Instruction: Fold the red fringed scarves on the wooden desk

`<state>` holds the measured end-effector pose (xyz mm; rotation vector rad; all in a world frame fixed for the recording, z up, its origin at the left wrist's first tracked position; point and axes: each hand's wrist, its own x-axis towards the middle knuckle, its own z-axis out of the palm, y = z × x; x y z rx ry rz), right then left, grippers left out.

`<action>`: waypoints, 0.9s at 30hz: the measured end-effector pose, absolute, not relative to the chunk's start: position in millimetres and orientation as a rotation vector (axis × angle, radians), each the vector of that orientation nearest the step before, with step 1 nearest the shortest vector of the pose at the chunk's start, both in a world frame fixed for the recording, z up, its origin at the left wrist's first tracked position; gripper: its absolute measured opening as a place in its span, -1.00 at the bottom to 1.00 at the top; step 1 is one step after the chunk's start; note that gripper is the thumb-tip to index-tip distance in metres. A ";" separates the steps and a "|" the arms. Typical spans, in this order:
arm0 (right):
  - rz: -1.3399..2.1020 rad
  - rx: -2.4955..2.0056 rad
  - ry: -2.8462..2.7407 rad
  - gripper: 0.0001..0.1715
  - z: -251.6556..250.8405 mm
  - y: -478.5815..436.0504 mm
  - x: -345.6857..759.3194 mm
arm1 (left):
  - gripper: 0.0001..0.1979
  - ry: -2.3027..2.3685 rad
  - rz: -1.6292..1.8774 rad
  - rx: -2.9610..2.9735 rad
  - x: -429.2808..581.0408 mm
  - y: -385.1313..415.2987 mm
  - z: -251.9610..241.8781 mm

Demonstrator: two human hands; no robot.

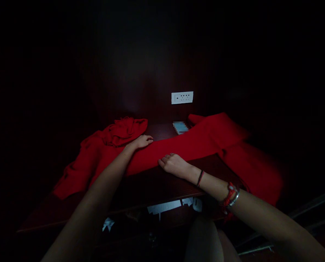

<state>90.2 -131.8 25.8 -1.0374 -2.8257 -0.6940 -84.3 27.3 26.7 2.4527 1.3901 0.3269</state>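
Red cloth (pixel 159 154): across a dark table (pixel 151 189), 8 to 4 o'clock around its middle, bunched at 10
Left hand (pixel 144 141): 10 o'clock, at the far edge, fingers loosely bent; cannot tell if it grips
Right hand (pixel 174 165): 5 o'clock, near edge, fingers curled; cannot tell if they pinch cloth
White wall socket (pixel 182 97): 1 o'clock

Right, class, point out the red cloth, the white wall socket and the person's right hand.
Red cloth (pixel 187 146): head view, on its flat middle stretch.
White wall socket (pixel 182 98): head view, middle of its plate.
Right hand (pixel 175 165): head view, back of the hand.
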 end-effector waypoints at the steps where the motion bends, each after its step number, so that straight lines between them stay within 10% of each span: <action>1: -0.704 -1.051 -2.804 -0.82 25.0 -131.4 89.2 | -0.63 1.371 0.296 2.417 -80.0 32.9 29.6; 15: -0.646 -1.262 -2.596 -0.71 22.5 -135.4 95.8 | -0.63 1.150 0.408 2.015 -61.2 45.0 46.8; 27: 0.217 -1.166 -1.658 -0.69 80.5 -134.5 166.1 | -0.69 0.604 0.841 1.590 5.8 35.5 123.3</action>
